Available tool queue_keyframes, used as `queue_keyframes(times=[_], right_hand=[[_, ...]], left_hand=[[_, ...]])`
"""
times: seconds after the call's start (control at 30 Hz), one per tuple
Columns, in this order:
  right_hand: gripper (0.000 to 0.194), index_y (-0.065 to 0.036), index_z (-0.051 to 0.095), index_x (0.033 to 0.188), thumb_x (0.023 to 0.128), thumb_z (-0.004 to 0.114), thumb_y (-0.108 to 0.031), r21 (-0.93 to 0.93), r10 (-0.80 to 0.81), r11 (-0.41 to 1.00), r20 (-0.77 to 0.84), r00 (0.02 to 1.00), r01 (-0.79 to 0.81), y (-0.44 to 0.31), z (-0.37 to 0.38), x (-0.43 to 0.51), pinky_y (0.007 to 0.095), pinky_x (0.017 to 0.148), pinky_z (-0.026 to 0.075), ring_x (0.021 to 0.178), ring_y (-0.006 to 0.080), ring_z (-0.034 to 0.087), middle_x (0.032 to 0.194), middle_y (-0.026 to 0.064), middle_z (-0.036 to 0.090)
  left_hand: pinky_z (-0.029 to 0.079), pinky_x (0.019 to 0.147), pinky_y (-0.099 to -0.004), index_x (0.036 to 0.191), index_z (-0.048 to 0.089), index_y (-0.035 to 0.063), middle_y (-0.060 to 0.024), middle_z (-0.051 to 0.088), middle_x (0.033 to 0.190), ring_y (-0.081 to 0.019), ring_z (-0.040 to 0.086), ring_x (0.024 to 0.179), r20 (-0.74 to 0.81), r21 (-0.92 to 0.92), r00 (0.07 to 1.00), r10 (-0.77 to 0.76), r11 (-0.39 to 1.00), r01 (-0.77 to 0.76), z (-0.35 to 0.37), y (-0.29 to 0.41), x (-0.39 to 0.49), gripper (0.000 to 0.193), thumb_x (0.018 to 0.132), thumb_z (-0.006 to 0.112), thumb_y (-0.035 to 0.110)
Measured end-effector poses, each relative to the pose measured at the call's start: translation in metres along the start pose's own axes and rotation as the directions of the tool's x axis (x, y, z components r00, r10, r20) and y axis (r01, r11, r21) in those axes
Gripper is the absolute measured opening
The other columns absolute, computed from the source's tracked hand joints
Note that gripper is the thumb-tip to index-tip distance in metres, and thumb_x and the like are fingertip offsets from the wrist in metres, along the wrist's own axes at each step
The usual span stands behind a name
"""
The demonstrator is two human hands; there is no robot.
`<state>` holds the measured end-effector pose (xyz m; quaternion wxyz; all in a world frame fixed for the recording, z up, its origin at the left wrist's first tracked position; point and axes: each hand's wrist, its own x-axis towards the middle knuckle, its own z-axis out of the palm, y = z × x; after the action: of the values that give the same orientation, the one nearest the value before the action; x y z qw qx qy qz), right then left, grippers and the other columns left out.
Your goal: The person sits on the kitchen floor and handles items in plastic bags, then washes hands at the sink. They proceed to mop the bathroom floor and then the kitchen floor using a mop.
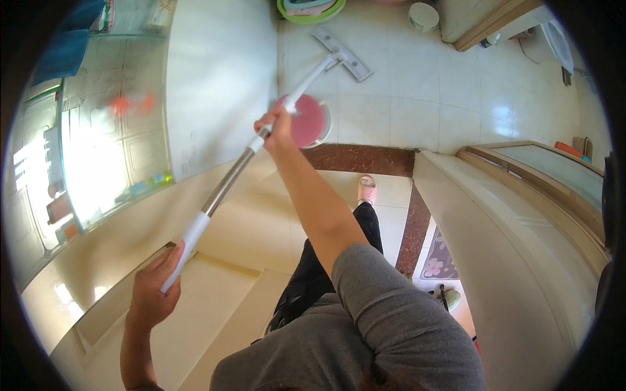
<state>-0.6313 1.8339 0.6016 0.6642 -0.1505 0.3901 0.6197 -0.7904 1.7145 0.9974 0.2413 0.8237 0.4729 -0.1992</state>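
Note:
A flat mop with a white and metal pole (pixel 230 181) slants across the view. My left hand (pixel 154 286) is closed around the white grip at its near end. Farther up, my right hand (pixel 276 128) grips the pole near a white collar. The mop's grey rectangular head (pixel 343 54) rests on the pale tiled floor, with no cloth visible on its upper face. Just beyond my right hand stands a round pink basin or bucket (pixel 309 122) with a white rim, partly hidden by the hand and pole.
A green basin (pixel 313 15) with items inside and a white bucket (pixel 423 17) stand at the far end. A dark red stone threshold (pixel 362 159) crosses the floor before my pink slipper (pixel 367 188). Glass panes (pixel 117 132) line the left; a door frame (pixel 533 181) stands right.

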Motion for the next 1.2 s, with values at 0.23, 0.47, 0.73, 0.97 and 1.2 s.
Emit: queue_keyframes(times=[0.23,0.47,0.73,0.97,1.2], right_hand=[[0.012,-0.009,0.043,0.072,0.083,0.048,-0.011,-0.037,0.048,0.998,0.103,0.994,-0.044,-0.055,-0.009,0.021,0.0356,0.052,0.044,0.055,0.0203,0.047,0.061,0.0034,0.042],[0.022,0.000,0.041,0.104,0.085,0.051,-0.003,-0.298,-0.150,0.948,-0.120,0.981,0.108,-0.105,0.041,0.053,0.0392,0.063,0.056,0.073,0.0243,0.055,0.093,0.0167,0.047],[0.015,-0.001,0.039,0.097,0.089,0.050,-0.005,-0.232,-0.242,0.947,-0.065,0.968,0.222,-0.094,0.031,-0.007,0.0356,0.059,0.057,0.072,0.0223,0.055,0.090,0.0133,0.047],[0.023,0.001,0.046,0.104,0.092,0.054,-0.017,-0.447,-0.383,0.856,-0.210,0.900,0.260,-0.110,-0.016,-0.067,0.0374,0.057,0.057,0.069,0.0240,0.062,0.087,0.0137,0.058],[0.032,0.005,0.047,0.108,0.092,0.058,-0.020,-0.560,-0.513,0.782,-0.329,0.793,0.274,-0.181,-0.067,-0.067,0.0401,0.058,0.056,0.073,0.0270,0.064,0.093,0.0183,0.059]], left_hand=[[0.055,0.073,-0.0380,0.139,0.056,0.0091,-0.0229,0.062,0.123,-0.0357,0.067,0.086,-0.009,0.152,0.994,0.113,0.982,-0.110,0.018,0.003,0.029,0.062,0.080,0.056,-0.009],[0.051,0.065,-0.0388,0.142,0.053,0.0097,-0.0221,0.060,0.127,-0.0351,0.062,0.071,0.038,0.408,0.941,0.336,0.855,-0.321,0.000,-0.002,0.090,0.068,0.078,0.057,-0.010],[0.051,0.062,-0.0383,0.140,0.055,0.0109,-0.0188,0.057,0.131,-0.0348,0.061,0.072,0.225,0.466,0.907,0.356,0.778,-0.421,-0.059,0.004,0.082,0.069,0.075,0.058,-0.012],[0.052,0.067,-0.0344,0.139,0.056,0.0074,-0.0201,0.062,0.119,-0.0322,0.063,0.076,0.165,0.043,0.838,0.521,0.845,-0.533,-0.046,-0.013,0.074,0.070,0.073,0.058,-0.013],[0.053,0.084,-0.0368,0.140,0.056,0.0133,-0.0211,0.062,0.127,-0.0376,0.067,0.097,0.187,-0.245,0.891,0.413,0.898,-0.365,0.025,-0.015,0.108,0.065,0.078,0.059,-0.006]])
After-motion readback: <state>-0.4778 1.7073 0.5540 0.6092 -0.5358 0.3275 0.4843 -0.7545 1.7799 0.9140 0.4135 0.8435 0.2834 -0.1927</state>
